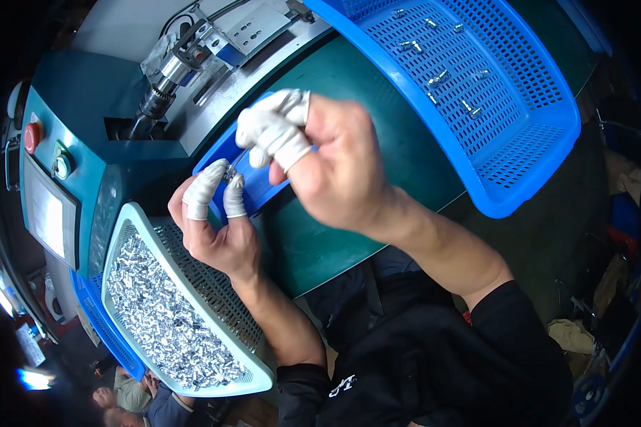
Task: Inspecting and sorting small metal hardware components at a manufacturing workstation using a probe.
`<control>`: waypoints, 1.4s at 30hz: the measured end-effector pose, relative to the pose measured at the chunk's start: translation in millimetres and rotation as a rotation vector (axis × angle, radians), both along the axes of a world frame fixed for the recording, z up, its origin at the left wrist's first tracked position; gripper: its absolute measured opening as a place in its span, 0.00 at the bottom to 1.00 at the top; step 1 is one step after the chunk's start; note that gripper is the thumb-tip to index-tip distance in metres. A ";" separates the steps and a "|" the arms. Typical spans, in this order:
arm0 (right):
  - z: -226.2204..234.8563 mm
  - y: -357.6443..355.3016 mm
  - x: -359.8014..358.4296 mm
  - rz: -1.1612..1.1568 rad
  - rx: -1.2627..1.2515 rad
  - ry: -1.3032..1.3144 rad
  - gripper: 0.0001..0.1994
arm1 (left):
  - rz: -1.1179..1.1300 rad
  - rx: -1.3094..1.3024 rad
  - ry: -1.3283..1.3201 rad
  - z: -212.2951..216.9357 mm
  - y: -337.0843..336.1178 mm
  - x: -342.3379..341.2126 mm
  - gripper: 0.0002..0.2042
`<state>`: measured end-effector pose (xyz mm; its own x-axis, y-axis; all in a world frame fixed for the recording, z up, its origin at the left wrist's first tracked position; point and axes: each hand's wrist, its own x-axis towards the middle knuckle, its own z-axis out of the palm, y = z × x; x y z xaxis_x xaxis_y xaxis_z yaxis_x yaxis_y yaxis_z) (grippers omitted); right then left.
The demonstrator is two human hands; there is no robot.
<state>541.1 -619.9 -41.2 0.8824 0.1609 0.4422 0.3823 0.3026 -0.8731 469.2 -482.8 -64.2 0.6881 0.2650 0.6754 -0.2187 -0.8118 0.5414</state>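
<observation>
My left hand [221,231], with white finger cots on its fingertips, pinches a small shiny metal fitting [230,173] between thumb and fingers. Up and to the right, my right hand [338,160] is closed, its white-covered fingertips curled together and a little blurred. Whatever those fingers hold, if anything, is hidden. Beneath both hands lies a narrow blue tray [267,186], partly covered by them. A pale green basket [260,376] heaped with small metal fittings [167,320] stands below and left of my left hand.
A large blue perforated basket [488,203] with several metal fittings [438,77] sits at the far right on the green tabletop [335,249]. At the far left stands a teal machine [85,171] with a chuck [157,99], a red button [32,137] and a screen [50,210]. Other people [146,398] appear lower left.
</observation>
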 end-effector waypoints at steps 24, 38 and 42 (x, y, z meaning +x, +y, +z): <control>0.1 -0.4 -3.0 0.033 0.090 0.211 0.07 | 0.012 0.048 -0.082 -4.3 -8.0 1.6 0.13; 15.8 -12.2 1.4 -0.316 0.220 -0.002 0.06 | 0.107 -0.025 0.056 -13.4 -3.5 -3.1 0.12; 7.8 -2.9 -4.1 -0.256 0.154 -0.047 0.06 | 0.076 -0.134 0.010 -11.3 -7.9 0.1 0.13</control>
